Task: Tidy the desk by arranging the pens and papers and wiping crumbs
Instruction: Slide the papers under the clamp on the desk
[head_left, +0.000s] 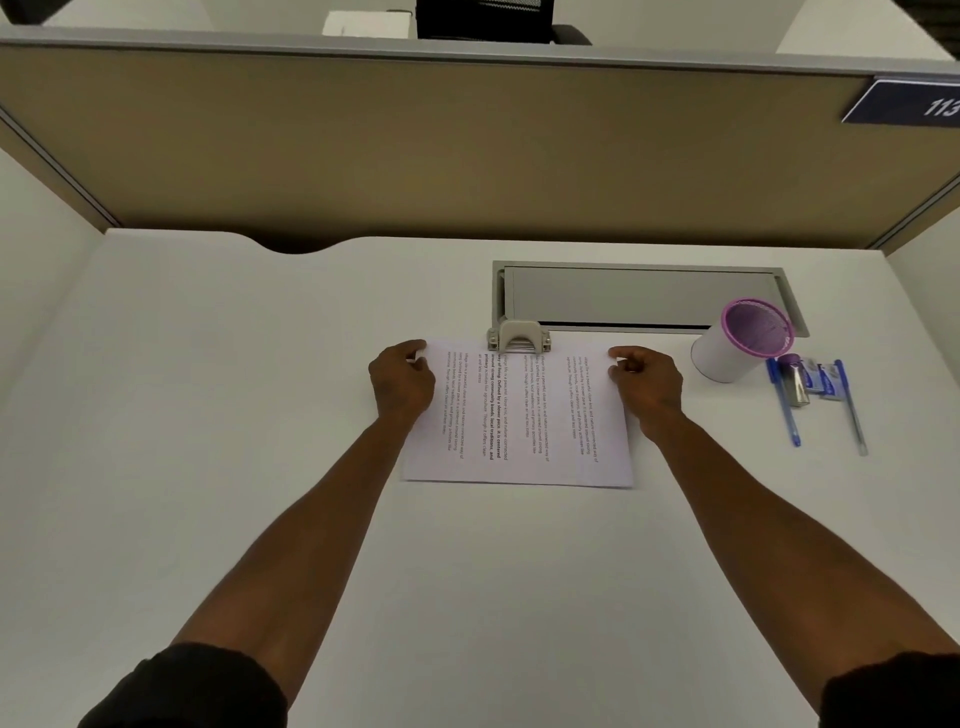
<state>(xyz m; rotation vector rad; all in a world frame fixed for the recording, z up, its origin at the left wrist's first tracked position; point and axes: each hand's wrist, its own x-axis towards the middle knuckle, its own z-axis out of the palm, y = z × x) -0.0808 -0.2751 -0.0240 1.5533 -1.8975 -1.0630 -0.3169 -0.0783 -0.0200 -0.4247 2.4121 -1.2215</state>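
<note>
A stack of printed papers (519, 421) lies flat at the middle of the white desk (208, 415), its text running sideways. My left hand (402, 382) pinches the far left corner of the papers. My right hand (647, 384) pinches the far right corner. A beige hole punch (518, 335) sits at the far edge of the papers, between my hands. To the right stands a white pen holder (737, 340) with a purple mesh rim, tilted and holding nothing visible. Two blue pens (784, 402) (849, 408) lie beside it.
A small silver clip and blue packets (810, 382) lie between the pens. A grey cable hatch (639, 296) is set into the desk behind the papers. A tan partition (415, 150) closes the back, with side walls left and right.
</note>
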